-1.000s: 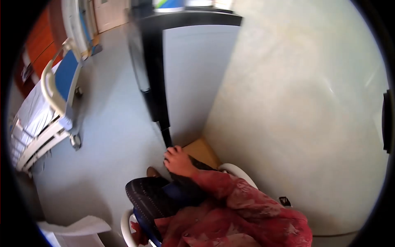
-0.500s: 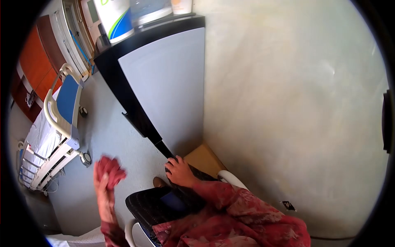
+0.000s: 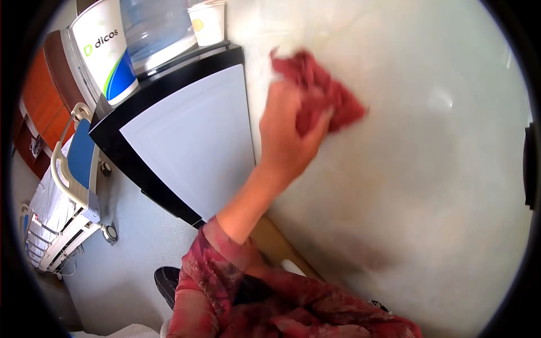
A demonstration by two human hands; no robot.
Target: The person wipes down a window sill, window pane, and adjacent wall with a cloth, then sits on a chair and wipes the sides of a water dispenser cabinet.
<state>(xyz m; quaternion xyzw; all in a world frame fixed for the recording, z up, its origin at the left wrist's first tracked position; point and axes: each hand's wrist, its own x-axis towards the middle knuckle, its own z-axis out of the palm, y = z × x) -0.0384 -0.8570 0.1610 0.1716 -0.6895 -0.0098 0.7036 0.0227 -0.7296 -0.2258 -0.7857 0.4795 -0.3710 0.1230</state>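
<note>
My left hand [image 3: 290, 127] is closed around a crumpled dark red cloth [image 3: 332, 93], which is blurred by motion. The cloth is held up against the pale wall [image 3: 406, 186], to the right of a black-edged appliance with a light grey side panel [image 3: 194, 135]. My left arm, in a red patterned sleeve, crosses in front of my body from the lower left. Behind that sleeve, only a bit of my right wrist shows near my lap; the fingers of my right hand are hidden.
On top of the appliance stand a tall dicos paper cup [image 3: 104, 53], a clear water bottle [image 3: 155, 28] and a small white cup [image 3: 208, 25]. A wheeled hospital bed [image 3: 76, 163] is at left. Low by the wall lies a brown cardboard box [image 3: 276, 239].
My left hand has carried the red cloth from low at the left, up and across to the wall. The left arm now covers my right hand, which was resting on my knee.
</note>
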